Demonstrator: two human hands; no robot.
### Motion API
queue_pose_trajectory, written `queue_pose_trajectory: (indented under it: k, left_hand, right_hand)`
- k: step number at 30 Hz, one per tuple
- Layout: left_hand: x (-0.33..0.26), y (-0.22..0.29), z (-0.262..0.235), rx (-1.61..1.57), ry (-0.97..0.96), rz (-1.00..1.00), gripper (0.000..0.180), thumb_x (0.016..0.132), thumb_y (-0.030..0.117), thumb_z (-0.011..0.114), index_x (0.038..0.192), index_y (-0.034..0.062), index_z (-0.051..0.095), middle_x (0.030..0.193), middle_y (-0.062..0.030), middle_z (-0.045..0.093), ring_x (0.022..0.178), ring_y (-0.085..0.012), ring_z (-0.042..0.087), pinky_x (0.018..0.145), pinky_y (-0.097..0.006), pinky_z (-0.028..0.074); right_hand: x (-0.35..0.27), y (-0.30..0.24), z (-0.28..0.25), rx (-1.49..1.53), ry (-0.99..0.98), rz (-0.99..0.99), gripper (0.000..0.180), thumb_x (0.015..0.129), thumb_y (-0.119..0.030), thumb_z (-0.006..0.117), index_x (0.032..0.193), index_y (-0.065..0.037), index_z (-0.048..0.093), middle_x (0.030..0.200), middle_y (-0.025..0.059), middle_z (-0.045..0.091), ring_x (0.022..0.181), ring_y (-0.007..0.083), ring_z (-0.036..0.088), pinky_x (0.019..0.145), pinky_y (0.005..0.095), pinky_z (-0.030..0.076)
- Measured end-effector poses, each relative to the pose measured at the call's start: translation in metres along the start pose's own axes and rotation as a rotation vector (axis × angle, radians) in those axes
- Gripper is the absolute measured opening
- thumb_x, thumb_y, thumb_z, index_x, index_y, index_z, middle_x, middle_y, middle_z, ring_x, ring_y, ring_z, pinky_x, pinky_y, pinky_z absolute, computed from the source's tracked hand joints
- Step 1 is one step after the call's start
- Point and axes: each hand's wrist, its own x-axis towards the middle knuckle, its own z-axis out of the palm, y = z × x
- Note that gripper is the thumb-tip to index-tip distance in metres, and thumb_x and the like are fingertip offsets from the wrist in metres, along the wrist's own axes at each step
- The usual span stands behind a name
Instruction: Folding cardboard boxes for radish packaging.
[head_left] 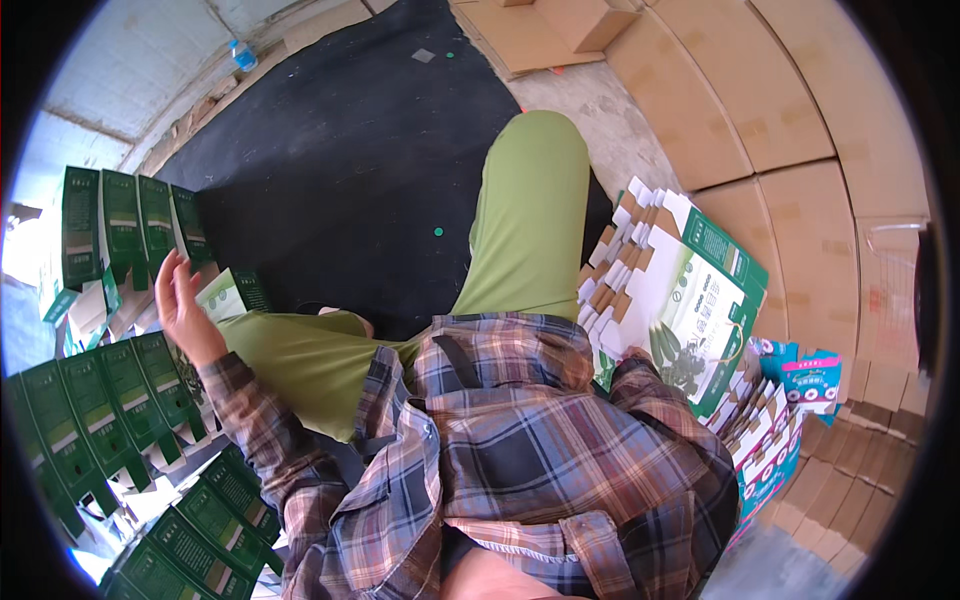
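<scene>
My left hand (186,312) is raised over my bent left knee, its fingers apart and nothing in them. Just beyond it stand green folded boxes (122,222) in a row, their lower flaps hanging loose. More green boxes (105,395) line up below that hand. On my right, a stack of flat green-and-white cartons (690,310) leans beside my right knee, with white and brown flaps fanned out along its left edge. My right hand (632,354) is at the near end of this stack. Only a bit of it shows past the sleeve, and its fingers are hidden.
A black mat (350,170) covers the floor ahead of me. Large brown cartons (790,190) are stacked along the right. Teal-and-pink flat cartons (775,440) lie behind the green stack. Another group of green boxes (200,540) is at lower left. A blue bottle (243,56) stands far left.
</scene>
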Motion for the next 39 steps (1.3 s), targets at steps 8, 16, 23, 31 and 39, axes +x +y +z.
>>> queue_pose_trajectory:
  k: [8, 16, 23, 31, 39]
  left_hand:
    - [-0.012, -0.053, 0.059, 0.432, -0.346, 0.163, 0.023, 0.084, 0.009, 0.061, 0.107, 0.006, 0.064, 0.089, -0.0035, 0.06, 0.077, -0.012, 0.056, 0.069, -0.026, 0.047]
    - [-0.012, -0.06, 0.061, 0.462, -0.408, 0.124, 0.022, 0.083, 0.008, 0.061, 0.105, 0.0053, 0.064, 0.084, -0.0047, 0.058, 0.073, -0.014, 0.055, 0.067, -0.027, 0.047]
    - [-0.01, -0.06, 0.074, 0.453, -0.5, 0.121, 0.023, 0.082, 0.008, 0.062, 0.105, 0.0049, 0.064, 0.083, -0.0051, 0.058, 0.071, -0.0139, 0.055, 0.066, -0.027, 0.047]
    - [-0.004, -0.063, 0.063, 0.435, -0.479, 0.142, 0.023, 0.08, 0.007, 0.063, 0.103, 0.0052, 0.064, 0.08, -0.0047, 0.056, 0.07, -0.0138, 0.055, 0.064, -0.027, 0.047]
    - [0.001, -0.074, 0.046, 0.488, -0.429, 0.057, 0.05, 0.076, 0.012, 0.07, 0.123, 0.0109, 0.054, 0.099, -0.0078, 0.056, 0.086, -0.0193, 0.056, 0.075, -0.033, 0.049]
  right_hand:
    - [-0.081, -0.004, 0.052, 0.436, 0.133, 0.124, 0.036, 0.079, -0.047, 0.065, 0.1, -0.018, 0.061, 0.081, 0.0006, 0.062, 0.068, 0.0189, 0.057, 0.06, 0.0355, 0.05]
    - [-0.211, -0.034, 0.139, 0.765, 0.366, -0.045, 0.035, 0.082, -0.048, 0.062, 0.099, -0.018, 0.06, 0.079, -0.0014, 0.06, 0.062, 0.0142, 0.053, 0.057, 0.0291, 0.049]
    - [-0.227, -0.134, 0.175, 0.876, 0.097, -0.47, 0.035, 0.079, -0.046, 0.067, 0.092, -0.015, 0.057, 0.073, -0.0015, 0.053, 0.062, 0.0128, 0.05, 0.058, 0.0287, 0.047]
    - [-0.392, -0.24, 0.284, 0.805, -0.067, -0.739, 0.022, 0.085, -0.031, 0.062, 0.081, -0.011, 0.058, 0.06, -0.0042, 0.043, 0.055, 0.0104, 0.044, 0.062, 0.0282, 0.043]
    - [-0.48, -0.27, 0.357, 0.373, -0.731, -0.689, 0.034, 0.09, -0.026, 0.052, 0.112, 0.001, 0.057, 0.106, 0.0121, 0.065, 0.098, 0.0217, 0.062, 0.081, 0.0352, 0.05]
